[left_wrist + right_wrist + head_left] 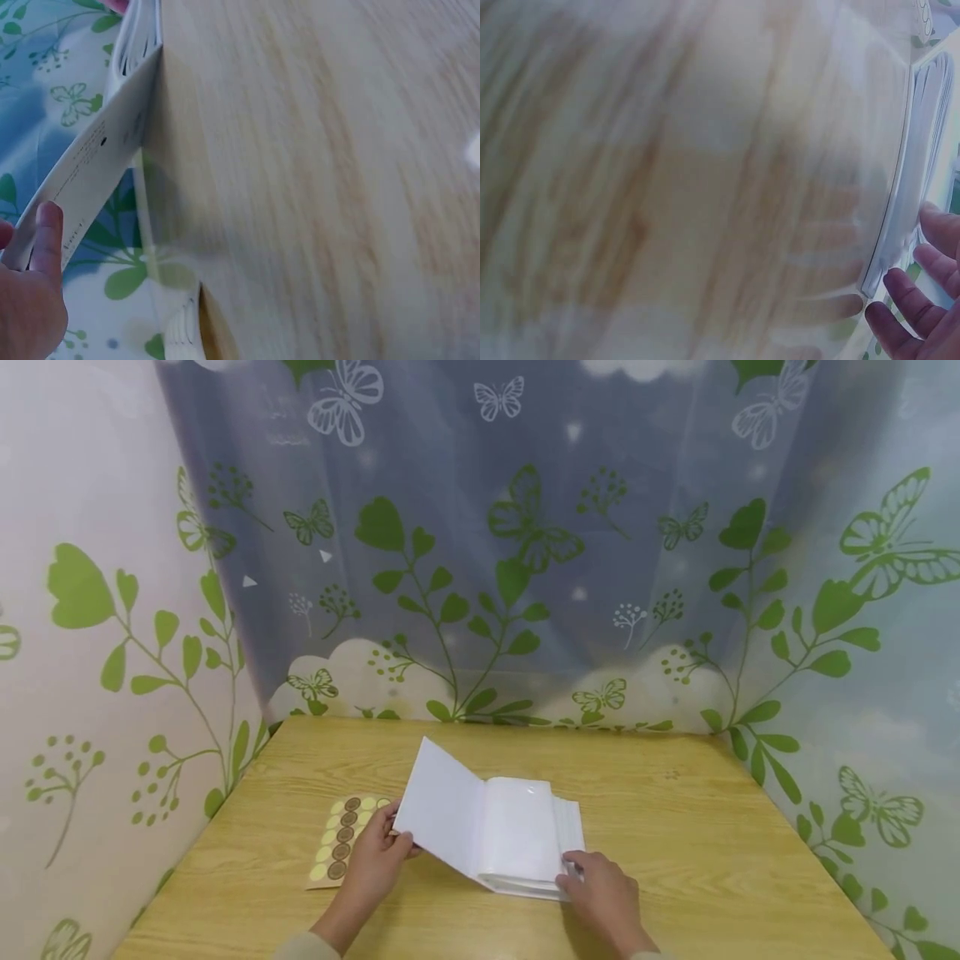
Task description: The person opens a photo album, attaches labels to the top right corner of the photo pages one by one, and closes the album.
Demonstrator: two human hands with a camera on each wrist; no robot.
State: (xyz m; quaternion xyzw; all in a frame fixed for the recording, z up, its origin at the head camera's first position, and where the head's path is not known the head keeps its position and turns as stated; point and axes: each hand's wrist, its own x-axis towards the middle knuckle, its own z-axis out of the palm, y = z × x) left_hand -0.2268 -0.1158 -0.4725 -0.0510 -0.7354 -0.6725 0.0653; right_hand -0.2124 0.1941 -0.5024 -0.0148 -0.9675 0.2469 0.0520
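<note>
A small white photo album (519,827) with clear sleeve pages lies opened on the wooden table. My left hand (377,858) pinches the outer edge of its front cover (442,810) between thumb and fingers, holding the cover tilted up. In the left wrist view, small print shows on the outside of that cover (94,154), and a finger lies along it. My right hand (606,893) is at the album's lower right edge, fingertips right at the pages. The right wrist view has its fingers (915,296) spread and loosely bent beside the album's edge (922,142).
A sheet of round stickers (324,857), yellow and brown, lies on the table left of the album, partly behind my left hand. Around the wooden table (697,835) hangs a curtain (465,610) printed with green leaves and butterflies.
</note>
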